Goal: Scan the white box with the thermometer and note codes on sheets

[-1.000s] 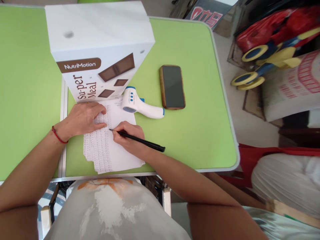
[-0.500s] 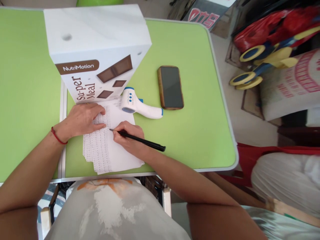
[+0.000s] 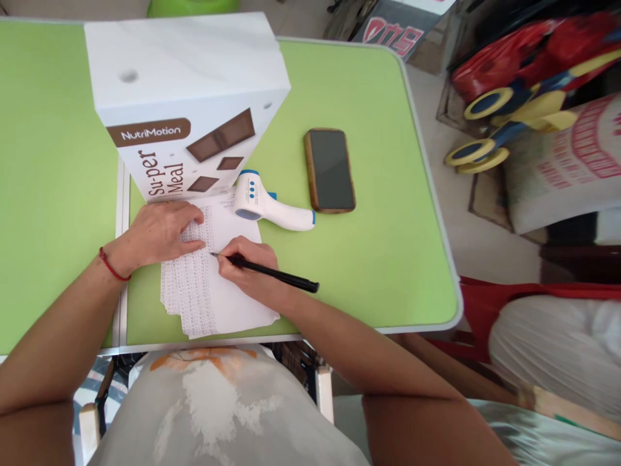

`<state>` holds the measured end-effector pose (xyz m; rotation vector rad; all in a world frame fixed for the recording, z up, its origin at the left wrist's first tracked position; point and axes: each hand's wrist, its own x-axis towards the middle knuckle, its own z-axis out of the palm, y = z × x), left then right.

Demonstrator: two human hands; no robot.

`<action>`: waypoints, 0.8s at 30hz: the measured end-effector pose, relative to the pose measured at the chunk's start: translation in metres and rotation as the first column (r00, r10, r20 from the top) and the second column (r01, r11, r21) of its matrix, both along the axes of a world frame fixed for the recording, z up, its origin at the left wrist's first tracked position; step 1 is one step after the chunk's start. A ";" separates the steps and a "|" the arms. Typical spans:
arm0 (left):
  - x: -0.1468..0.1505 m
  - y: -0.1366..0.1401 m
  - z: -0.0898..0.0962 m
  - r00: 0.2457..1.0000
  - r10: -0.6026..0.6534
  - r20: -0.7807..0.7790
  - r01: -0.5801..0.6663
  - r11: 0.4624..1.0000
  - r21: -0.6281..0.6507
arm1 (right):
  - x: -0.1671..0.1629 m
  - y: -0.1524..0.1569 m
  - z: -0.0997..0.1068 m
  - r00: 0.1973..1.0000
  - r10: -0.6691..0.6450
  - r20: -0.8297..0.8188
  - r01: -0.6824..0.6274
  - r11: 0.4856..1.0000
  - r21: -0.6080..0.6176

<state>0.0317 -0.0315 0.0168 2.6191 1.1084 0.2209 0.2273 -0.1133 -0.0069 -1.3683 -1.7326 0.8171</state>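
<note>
A black pen [image 3: 276, 274] is gripped in my right hand [image 3: 250, 268], its tip at the edge of the written columns on a stack of paper sheets [image 3: 237, 310]. Rows of small handwriting cover the left part of the top sheet; its right part is blank. My left hand [image 3: 162, 232] lies on the upper left of the sheets, thumb and fingers apart, holding nothing. Just beyond the pages stands a white NutriMotion box [image 3: 189, 71]. A white and blue infrared thermometer [image 3: 274, 208] rests partly over the top right of the paper.
A phone in a brown case [image 3: 332, 169] lies on the green table [image 3: 388, 259], right of the thermometer. Off the table's right side are a white printed sack [image 3: 548, 175] and a blue and yellow object [image 3: 524, 120]. Another seated person [image 3: 557, 356] is at the lower right.
My right hand and the pen have shifted very slightly left along the paper. My left hand has stayed in place on the sheets.
</note>
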 end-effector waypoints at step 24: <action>0.001 0.000 0.002 1.000 -0.007 0.000 0.007 1.000 0.013 | 0.000 0.000 0.000 1.000 -0.020 -0.009 0.020 1.000 -0.010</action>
